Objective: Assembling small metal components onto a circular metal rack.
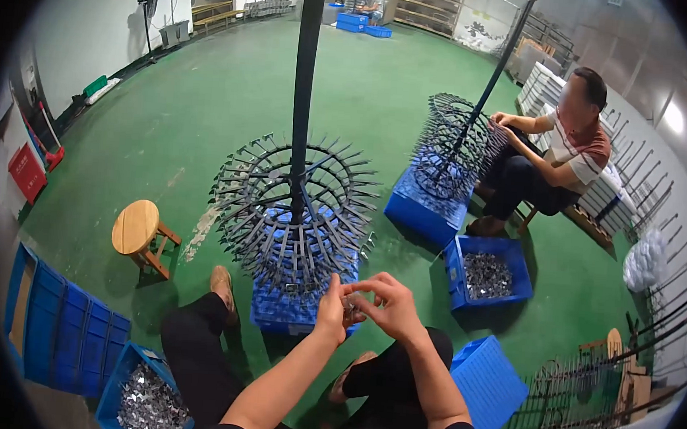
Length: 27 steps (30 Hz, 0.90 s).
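Observation:
Close together in front of my knees are both hands. My left hand (332, 308) is curled, palm up, around small silvery metal pieces (351, 303). Over it, my right hand (391, 304) has its thumb and fingers drawn together at those pieces; their exact shape is too small to tell. Just beyond my fingers stands a dark round rack (297, 241) with rings of hooks sticking outward and a tall central pole (307, 76). Small pieces hang on some of its hooks. Beneath it is an upturned blue crate (276, 318).
At lower left, a blue bin (112, 394) holds shiny metal pieces; another bin (454, 282) stands right. A co-worker (575, 151) sits at a second rack (456, 147). A wooden stool (136, 227), stacked blue crates (65, 319) and a blue lid-like crate (491, 384) stand around me.

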Each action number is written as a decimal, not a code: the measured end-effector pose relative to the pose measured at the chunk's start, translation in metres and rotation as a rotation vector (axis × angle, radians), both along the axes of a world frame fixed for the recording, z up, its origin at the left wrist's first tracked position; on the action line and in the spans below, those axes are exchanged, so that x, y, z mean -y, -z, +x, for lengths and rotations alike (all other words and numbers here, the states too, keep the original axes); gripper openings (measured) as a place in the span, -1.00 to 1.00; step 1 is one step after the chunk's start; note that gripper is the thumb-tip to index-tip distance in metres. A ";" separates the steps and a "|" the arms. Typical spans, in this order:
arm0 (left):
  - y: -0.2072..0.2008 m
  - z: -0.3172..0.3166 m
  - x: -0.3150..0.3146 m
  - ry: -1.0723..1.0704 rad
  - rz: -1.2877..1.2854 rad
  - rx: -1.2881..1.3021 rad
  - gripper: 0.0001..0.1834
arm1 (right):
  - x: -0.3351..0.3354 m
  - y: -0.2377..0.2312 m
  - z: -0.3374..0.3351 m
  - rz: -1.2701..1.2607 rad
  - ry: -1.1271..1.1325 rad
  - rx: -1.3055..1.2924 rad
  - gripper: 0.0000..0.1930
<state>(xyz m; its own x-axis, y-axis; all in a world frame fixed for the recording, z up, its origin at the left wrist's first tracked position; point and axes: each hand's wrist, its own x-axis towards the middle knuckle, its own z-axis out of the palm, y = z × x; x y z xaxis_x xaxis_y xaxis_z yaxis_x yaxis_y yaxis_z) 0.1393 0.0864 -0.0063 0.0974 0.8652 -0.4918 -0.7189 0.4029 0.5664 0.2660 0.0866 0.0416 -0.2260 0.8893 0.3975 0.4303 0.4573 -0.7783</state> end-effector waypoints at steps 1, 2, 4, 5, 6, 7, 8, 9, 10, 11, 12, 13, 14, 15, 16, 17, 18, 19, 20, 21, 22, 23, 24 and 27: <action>0.001 -0.003 0.002 0.029 0.034 -0.035 -0.56 | 0.002 -0.002 0.000 -0.011 -0.072 0.023 -0.82; 0.000 -0.004 0.004 0.031 0.034 -0.032 -0.56 | 0.003 -0.002 0.002 -0.011 -0.070 0.026 -0.82; -0.004 -0.007 0.007 0.109 0.064 -0.138 -0.56 | 0.005 0.002 0.006 -0.074 -0.119 0.008 -0.81; -0.005 -0.008 0.007 0.147 0.079 -0.191 -0.56 | 0.006 0.004 0.008 -0.105 -0.143 -0.001 -0.81; -0.006 -0.010 0.008 0.185 0.095 -0.245 -0.57 | 0.006 0.004 0.010 -0.137 -0.168 -0.009 -0.80; -0.005 -0.013 0.009 0.183 0.096 -0.244 -0.57 | 0.005 0.003 0.011 -0.135 -0.170 -0.008 -0.80; -0.003 -0.016 0.010 0.214 0.112 -0.219 -0.58 | 0.004 0.001 0.013 -0.147 -0.191 0.002 -0.81; 0.000 -0.019 0.012 0.244 0.127 -0.194 -0.59 | 0.002 -0.001 0.014 -0.160 -0.213 0.011 -0.82; 0.002 -0.022 0.013 0.274 0.142 -0.169 -0.60 | 0.000 -0.002 0.015 -0.172 -0.236 0.020 -0.82; 0.003 -0.024 0.014 0.303 0.157 -0.144 -0.61 | -0.001 -0.003 0.014 -0.185 -0.259 0.030 -0.83; 0.002 -0.025 0.014 0.301 0.160 -0.143 -0.61 | -0.001 -0.002 0.014 -0.182 -0.260 0.032 -0.83; 0.001 -0.025 0.014 0.298 0.146 -0.131 -0.64 | 0.000 0.002 0.013 -0.153 -0.213 0.018 -0.85; 0.000 -0.026 0.014 0.295 0.132 -0.120 -0.67 | 0.002 0.006 0.011 -0.124 -0.165 0.004 -0.87; -0.002 -0.026 0.015 0.292 0.118 -0.109 -0.69 | 0.002 0.011 0.011 -0.094 -0.118 -0.012 -0.88; -0.002 -0.027 0.014 0.289 0.103 -0.099 -0.72 | 0.001 0.013 0.010 -0.065 -0.071 -0.028 -0.90; -0.003 -0.028 0.013 0.288 0.104 -0.102 -0.72 | -0.001 0.015 0.009 -0.064 -0.073 -0.030 -0.90; -0.003 -0.028 0.012 0.249 0.088 -0.101 -0.74 | -0.003 0.016 0.008 -0.071 -0.018 -0.047 -0.90; -0.004 -0.027 0.009 0.211 0.072 -0.100 -0.75 | -0.005 0.017 0.008 -0.077 0.037 -0.064 -0.90; -0.005 -0.026 0.007 0.174 0.056 -0.099 -0.76 | -0.007 0.018 0.008 -0.084 0.094 -0.081 -0.90; -0.005 -0.025 0.004 0.138 0.041 -0.097 -0.77 | -0.010 0.019 0.008 -0.091 0.151 -0.097 -0.89; -0.006 -0.022 0.000 0.140 0.042 -0.100 -0.77 | -0.014 0.020 0.008 -0.089 0.153 -0.100 -0.89; -0.007 -0.019 -0.006 0.064 0.014 -0.128 -0.78 | -0.019 0.021 0.007 -0.081 0.179 -0.091 -0.90; -0.009 -0.014 -0.013 -0.013 -0.010 -0.154 -0.78 | -0.026 0.021 0.006 -0.070 0.205 -0.082 -0.90; -0.013 -0.003 -0.028 -0.168 -0.054 -0.203 -0.79 | -0.040 0.025 0.002 -0.043 0.256 -0.062 -0.92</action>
<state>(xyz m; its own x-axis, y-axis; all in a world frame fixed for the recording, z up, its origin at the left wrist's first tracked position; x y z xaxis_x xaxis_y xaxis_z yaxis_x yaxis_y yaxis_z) 0.1362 0.1141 0.0066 -0.1508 0.8328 -0.5327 -0.6524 0.3210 0.6865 0.2680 0.1268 0.0166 0.0326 0.9308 0.3640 0.4786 0.3052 -0.8233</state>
